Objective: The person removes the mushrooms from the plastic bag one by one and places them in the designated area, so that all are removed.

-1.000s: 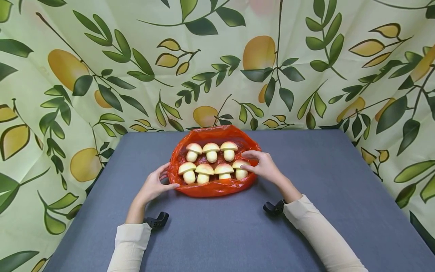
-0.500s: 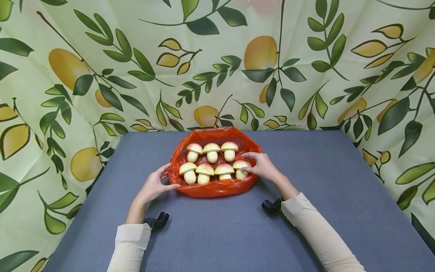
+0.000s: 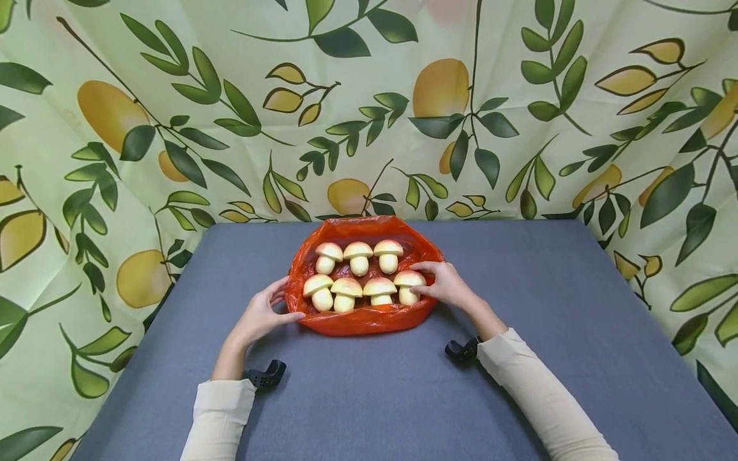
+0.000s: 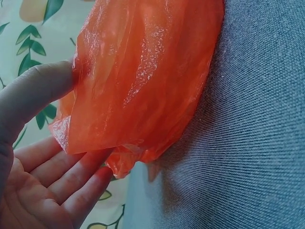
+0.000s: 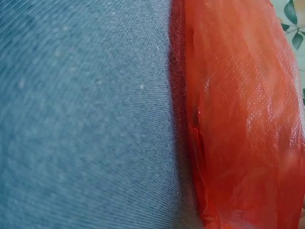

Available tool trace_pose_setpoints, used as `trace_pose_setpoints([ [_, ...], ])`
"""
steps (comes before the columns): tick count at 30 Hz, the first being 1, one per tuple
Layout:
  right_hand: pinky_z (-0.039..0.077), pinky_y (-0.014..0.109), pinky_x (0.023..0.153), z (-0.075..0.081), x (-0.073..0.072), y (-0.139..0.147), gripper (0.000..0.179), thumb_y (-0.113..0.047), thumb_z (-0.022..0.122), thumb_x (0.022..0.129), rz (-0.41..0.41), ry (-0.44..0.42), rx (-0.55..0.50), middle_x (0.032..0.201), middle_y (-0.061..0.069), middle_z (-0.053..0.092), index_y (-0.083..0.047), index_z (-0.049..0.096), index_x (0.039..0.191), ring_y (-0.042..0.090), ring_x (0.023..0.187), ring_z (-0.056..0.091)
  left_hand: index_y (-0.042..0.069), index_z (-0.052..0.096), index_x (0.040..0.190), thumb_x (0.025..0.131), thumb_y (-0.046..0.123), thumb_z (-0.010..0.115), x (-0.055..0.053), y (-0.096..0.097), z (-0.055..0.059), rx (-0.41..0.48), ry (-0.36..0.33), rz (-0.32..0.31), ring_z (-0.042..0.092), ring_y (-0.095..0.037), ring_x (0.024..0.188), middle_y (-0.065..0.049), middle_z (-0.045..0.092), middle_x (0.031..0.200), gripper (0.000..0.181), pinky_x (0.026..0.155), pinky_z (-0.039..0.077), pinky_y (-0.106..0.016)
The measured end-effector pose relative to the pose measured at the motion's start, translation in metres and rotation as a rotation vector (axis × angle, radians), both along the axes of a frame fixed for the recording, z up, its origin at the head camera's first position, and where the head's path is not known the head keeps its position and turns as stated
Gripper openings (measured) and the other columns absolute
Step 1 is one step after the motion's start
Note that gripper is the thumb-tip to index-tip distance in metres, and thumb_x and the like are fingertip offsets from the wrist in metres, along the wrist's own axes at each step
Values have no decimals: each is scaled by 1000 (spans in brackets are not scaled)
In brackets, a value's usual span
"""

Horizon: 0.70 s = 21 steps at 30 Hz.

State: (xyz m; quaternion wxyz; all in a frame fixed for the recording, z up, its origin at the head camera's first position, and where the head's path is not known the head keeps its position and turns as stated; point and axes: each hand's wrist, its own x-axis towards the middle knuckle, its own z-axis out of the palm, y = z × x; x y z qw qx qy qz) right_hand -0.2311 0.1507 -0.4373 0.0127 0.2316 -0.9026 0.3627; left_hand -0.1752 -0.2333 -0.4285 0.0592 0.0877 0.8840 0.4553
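A red plastic bag (image 3: 357,323) lies wide open on the grey-blue table. Two rows of mushrooms sit inside, with pale stems and pink-tinged yellow caps. My left hand (image 3: 259,320) holds the bag's left side, thumb at the front rim and fingers round the edge. In the left wrist view, some fingertips show red through the film of the bag (image 4: 143,81). At the bag's right side, my right hand (image 3: 452,285) has thumb and forefinger about the front-row right-end mushroom (image 3: 409,279). The right wrist view shows the bag's outer wall (image 5: 248,114); the fingertips are hidden there.
A grey-blue cloth (image 3: 357,397) covers the table. Behind and beside it hangs a curtain (image 3: 369,128) printed with leaves and fruit. Black wrist cameras sit at the left wrist (image 3: 268,374) and the right wrist (image 3: 461,350).
My right thumb and forefinger have shifted slightly, the forefinger a little lower over the right-end mushroom. My left hand stays on the bag, and the mushrooms keep their places.
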Motion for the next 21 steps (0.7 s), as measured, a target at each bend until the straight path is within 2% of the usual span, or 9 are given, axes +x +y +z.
trace_pose_setpoints([
  [7,55,50,92,2,0,1,41,-10,78,78,-13,33,-25,110,24,71,6,67,113,36,104,68,-5,34,145,77,13,80,-1,1,0,9,-13,7,50,-46,129,-29,47,143,84,109,42,-55],
  [17,55,49,92,15,5,4,41,-9,78,78,-35,25,-71,113,25,69,5,67,114,37,107,67,-5,34,145,78,13,79,-1,-1,1,3,8,-6,50,-47,129,-30,49,140,83,108,42,-55],
  [21,56,48,92,20,6,7,41,-7,79,77,-31,21,-124,114,25,69,5,67,114,37,107,67,-6,34,145,78,13,79,0,-1,1,5,9,-4,50,-47,129,-31,50,139,83,109,42,-55],
])
